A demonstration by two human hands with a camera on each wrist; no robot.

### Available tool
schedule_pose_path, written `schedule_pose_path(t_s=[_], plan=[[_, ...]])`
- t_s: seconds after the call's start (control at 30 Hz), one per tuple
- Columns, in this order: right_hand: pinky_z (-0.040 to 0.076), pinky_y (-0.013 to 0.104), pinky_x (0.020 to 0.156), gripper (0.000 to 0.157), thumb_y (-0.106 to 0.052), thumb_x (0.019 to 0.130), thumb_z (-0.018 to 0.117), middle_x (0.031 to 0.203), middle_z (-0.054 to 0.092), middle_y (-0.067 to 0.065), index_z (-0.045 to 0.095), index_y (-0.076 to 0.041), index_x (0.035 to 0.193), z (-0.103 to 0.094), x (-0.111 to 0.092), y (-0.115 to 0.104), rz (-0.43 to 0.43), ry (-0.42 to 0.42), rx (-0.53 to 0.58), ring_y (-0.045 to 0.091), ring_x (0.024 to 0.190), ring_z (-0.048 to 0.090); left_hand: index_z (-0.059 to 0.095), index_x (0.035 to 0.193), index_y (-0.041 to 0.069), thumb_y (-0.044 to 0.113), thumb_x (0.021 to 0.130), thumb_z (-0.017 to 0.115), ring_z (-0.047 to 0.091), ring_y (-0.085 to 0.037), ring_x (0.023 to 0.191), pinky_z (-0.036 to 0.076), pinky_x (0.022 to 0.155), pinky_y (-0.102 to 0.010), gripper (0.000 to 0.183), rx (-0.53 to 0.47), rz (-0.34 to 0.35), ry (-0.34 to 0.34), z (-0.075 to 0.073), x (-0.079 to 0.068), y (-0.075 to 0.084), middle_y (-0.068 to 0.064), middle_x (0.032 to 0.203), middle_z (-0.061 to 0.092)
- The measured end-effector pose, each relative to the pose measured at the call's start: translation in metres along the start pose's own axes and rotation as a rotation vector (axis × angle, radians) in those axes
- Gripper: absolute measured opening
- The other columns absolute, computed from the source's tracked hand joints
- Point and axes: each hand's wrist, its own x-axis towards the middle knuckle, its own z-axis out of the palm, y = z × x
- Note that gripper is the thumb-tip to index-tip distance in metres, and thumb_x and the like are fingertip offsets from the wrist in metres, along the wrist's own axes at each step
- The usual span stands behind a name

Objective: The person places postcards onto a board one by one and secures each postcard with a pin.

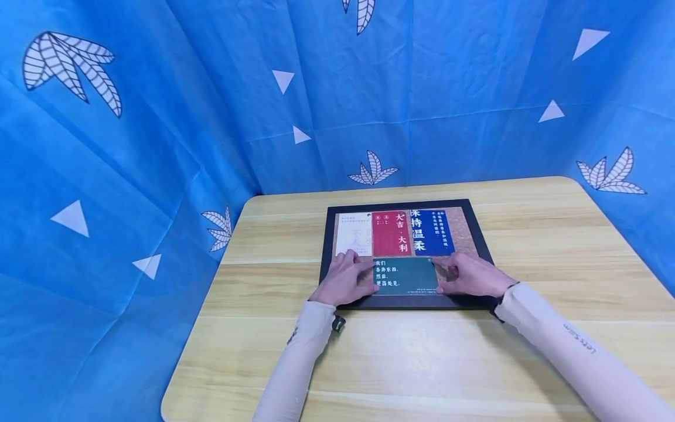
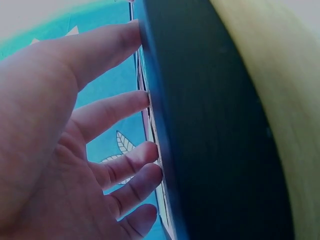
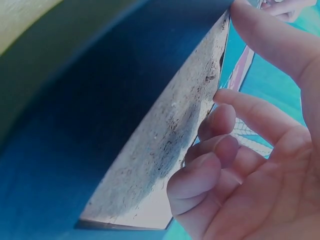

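A green card [image 1: 403,276] with white writing lies flat on the lower part of a black-framed cork board [image 1: 465,220]. At the card's left edge, my left hand [image 1: 345,280] touches with thumb and forefinger spread apart. My right hand [image 1: 477,275] does likewise at the right edge, near the corners. In the left wrist view the left fingers [image 2: 117,110] reach lightly bent over the board beyond its dark frame [image 2: 210,125]. The right wrist view shows thumb and forefinger extended, the other fingers [image 3: 195,175] curled over bare cork [image 3: 160,135].
Above the green card lie a white card [image 1: 345,225], a red card [image 1: 390,234] and a blue card [image 1: 435,234], side by side on the cork. The board rests on a light wooden table [image 1: 401,363]. Blue patterned curtains [image 1: 437,105] stand behind and to the left and right.
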Motion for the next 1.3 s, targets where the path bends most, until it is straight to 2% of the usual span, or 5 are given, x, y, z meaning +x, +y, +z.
schedule_pose_path(t_s=[0.5, 0.67, 0.8, 0.93, 1.3], plan=[[0.032, 0.026, 0.056, 0.076, -0.035, 0.084, 0.086, 0.074, 0.046, 0.001, 0.057, -0.004, 0.147, 0.000, 0.002, 0.001, 0.020, -0.031, 0.049, 0.017, 0.076, 0.049, 0.057, 0.149, 0.028, 0.056, 0.091, 0.071, 0.040, -0.018, 0.099, 0.036, 0.085, -0.032, 0.067, 0.060, 0.022, -0.015, -0.002, 0.000, 0.000, -0.004, 0.112, 0.050], [0.039, 0.024, 0.055, 0.063, -0.026, 0.089, 0.082, 0.076, 0.055, 0.002, 0.060, -0.003, 0.144, -0.007, -0.003, 0.000, 0.018, -0.008, 0.096, 0.016, 0.072, 0.053, 0.057, 0.149, 0.028, 0.056, 0.091, 0.070, 0.042, -0.019, 0.099, 0.037, 0.085, -0.032, 0.066, 0.073, 0.027, -0.024, -0.004, 0.001, 0.001, -0.005, 0.113, 0.052], [0.044, 0.024, 0.055, 0.045, -0.016, 0.095, 0.073, 0.078, 0.061, 0.002, 0.065, 0.003, 0.134, -0.026, -0.016, 0.002, 0.018, 0.102, 0.111, 0.012, 0.064, 0.053, 0.058, 0.149, 0.026, 0.055, 0.090, 0.070, 0.043, -0.019, 0.099, 0.038, 0.086, -0.033, 0.066, 0.074, 0.038, -0.017, -0.005, 0.001, 0.001, -0.006, 0.114, 0.053], [0.043, 0.024, 0.058, 0.034, -0.020, 0.098, 0.070, 0.080, 0.061, 0.002, 0.070, 0.002, 0.124, -0.046, -0.036, 0.008, 0.050, 0.219, 0.058, 0.010, 0.067, 0.051, 0.058, 0.149, 0.027, 0.055, 0.090, 0.070, 0.043, -0.020, 0.099, 0.038, 0.086, -0.034, 0.066, 0.081, 0.038, -0.015, -0.005, 0.002, 0.000, -0.006, 0.115, 0.053], [0.048, 0.023, 0.065, 0.028, -0.021, 0.101, 0.067, 0.090, 0.070, 0.002, 0.072, 0.002, 0.117, -0.052, -0.085, 0.041, 0.150, 0.256, 0.033, 0.002, 0.076, 0.055, 0.059, 0.147, 0.026, 0.056, 0.089, 0.071, 0.041, -0.019, 0.095, 0.036, 0.083, -0.032, 0.067, 0.082, 0.062, -0.008, -0.004, 0.003, -0.002, -0.006, 0.110, 0.052]])
